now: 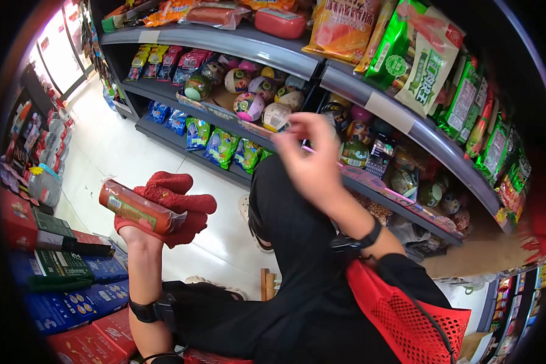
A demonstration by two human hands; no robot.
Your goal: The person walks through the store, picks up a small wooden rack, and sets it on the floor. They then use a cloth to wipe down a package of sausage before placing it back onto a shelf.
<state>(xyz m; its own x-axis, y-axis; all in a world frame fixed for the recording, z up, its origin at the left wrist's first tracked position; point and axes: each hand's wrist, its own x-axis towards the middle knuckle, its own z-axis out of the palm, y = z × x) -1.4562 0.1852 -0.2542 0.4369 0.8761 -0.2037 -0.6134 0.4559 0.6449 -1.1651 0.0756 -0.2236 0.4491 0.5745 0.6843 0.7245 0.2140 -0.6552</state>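
Observation:
My left hand, in a red knitted glove, holds a clear-wrapped reddish sausage pack across its palm, at the left over the white floor. The pack is tilted, and its label faces up. My bare right hand reaches over the lower shelf and is slightly blurred. A gap shows between its thumb and index finger, with nothing visible in it. Just beyond the fingertips sits a pale round egg-shaped container in a bin of similar patterned ones. Whether the fingertips touch it cannot be made out.
Snack packs, including a green one, line the upper shelf. Small green bags stand on the bottom shelf. Blue and red boxes are stacked at the lower left. A red mesh basket is by my right side.

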